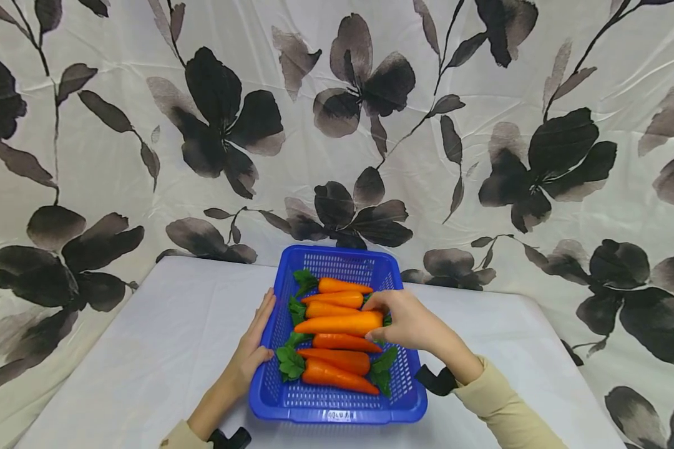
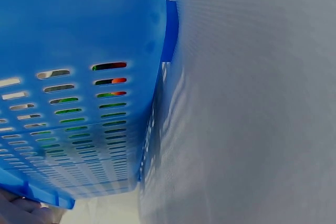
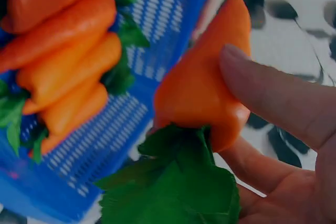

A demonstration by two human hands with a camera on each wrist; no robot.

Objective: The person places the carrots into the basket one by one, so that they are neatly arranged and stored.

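Observation:
A blue plastic basket (image 1: 337,415) with slotted walls stands on the table, holding several orange carrots (image 1: 337,374) with green leafy tops. My right hand (image 1: 410,321) reaches over its right side and pinches one carrot (image 1: 342,324) between thumb and fingers. Up close in the right wrist view, the thumb presses on this carrot (image 3: 197,95) near its thick end, beside the green leaves (image 3: 173,182). Against the basket's left wall lies my left hand (image 1: 249,355), fingers straight, thumb by the rim. The left wrist view mostly shows the outer basket wall (image 2: 79,35).
A white cloth covers the table (image 1: 146,349) around the basket. Behind it hangs a pale curtain (image 1: 292,143) printed with dark flowers. Black straps (image 1: 435,380) circle the wrists below beige sleeves.

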